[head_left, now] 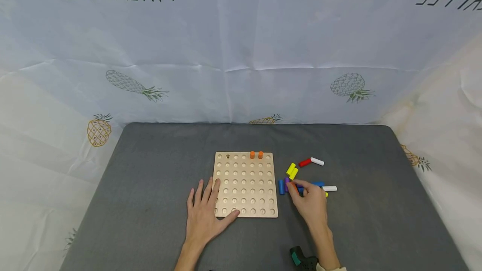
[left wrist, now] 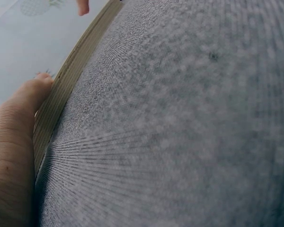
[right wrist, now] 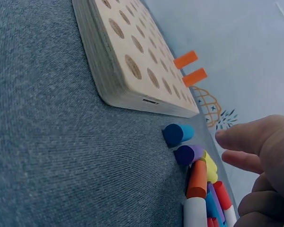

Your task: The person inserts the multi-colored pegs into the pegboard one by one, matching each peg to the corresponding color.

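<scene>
A pale wooden board (head_left: 239, 195) with rows of round holes lies on the grey table; two orange pegs (head_left: 256, 155) stand in its far row. My left hand (head_left: 203, 216) rests along the board's left side, fingers spread and thumb on the near edge; its thumb (left wrist: 19, 118) shows in the left wrist view. My right hand (head_left: 314, 208) is over loose coloured pegs right of the board. In the right wrist view, its extended fingers are apart from the pegs and hold nothing. Nearest are an orange peg (right wrist: 197, 179), a purple peg (right wrist: 188, 154) and a blue peg (right wrist: 178, 134).
Two yellow pegs (head_left: 292, 171), a red peg (head_left: 305, 162) and a white peg (head_left: 317, 161) lie beyond the right hand. Another white peg (head_left: 330, 188) is to its right. A black and teal object (head_left: 301, 259) appears beside the right wrist. Pineapple-print cloth (head_left: 241, 45) hangs behind the table.
</scene>
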Motion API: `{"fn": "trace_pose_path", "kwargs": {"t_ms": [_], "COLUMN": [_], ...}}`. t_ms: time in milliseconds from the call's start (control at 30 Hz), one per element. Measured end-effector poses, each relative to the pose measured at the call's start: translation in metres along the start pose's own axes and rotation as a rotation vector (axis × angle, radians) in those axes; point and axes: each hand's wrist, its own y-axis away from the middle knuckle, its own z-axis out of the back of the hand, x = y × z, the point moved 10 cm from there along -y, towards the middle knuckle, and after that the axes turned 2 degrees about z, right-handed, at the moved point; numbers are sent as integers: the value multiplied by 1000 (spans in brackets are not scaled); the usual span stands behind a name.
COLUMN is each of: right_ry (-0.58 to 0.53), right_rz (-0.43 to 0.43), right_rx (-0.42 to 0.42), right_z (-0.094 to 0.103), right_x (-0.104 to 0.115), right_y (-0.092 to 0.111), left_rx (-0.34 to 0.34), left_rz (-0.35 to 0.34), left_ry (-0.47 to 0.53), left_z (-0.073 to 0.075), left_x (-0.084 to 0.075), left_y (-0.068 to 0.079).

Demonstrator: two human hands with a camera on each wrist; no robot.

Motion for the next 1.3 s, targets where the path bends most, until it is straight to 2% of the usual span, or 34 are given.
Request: {"fn": "trace_pose_path", "kwargs": {"t_ms": [467,967,1300], "right_ry": [99,199,174], "right_rz": [-101,-185,-179], "right_rx": [76,149,147], "right_z": [-8,-18,-18], "right_x": [-16,-19,-19], "right_y": [0,-2,-5], "left_rx": [3,-1,-2], "left_rz": [1,0,2], "left_ry": [-3,3,-8], "left_z": [0,0,0], "left_x": [0,-1,0], "left_y": [0,0,0]}}
